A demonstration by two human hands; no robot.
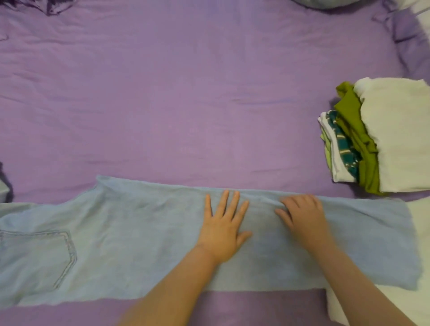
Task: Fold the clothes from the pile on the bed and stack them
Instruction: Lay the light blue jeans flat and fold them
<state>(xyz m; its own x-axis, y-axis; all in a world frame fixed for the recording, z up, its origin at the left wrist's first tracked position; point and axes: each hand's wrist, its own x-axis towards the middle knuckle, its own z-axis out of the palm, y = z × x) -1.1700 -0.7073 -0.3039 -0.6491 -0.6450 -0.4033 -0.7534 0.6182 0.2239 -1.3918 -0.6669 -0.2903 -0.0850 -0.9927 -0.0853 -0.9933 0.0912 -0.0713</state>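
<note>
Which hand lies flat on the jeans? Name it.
The left hand: its fingers are straight and spread on the jeans. The right hand has its fingers curled into the cloth.

A wrinkled purple sheet covers the bed beyond the hands; a grey pillow lies at the far edge.
</note>
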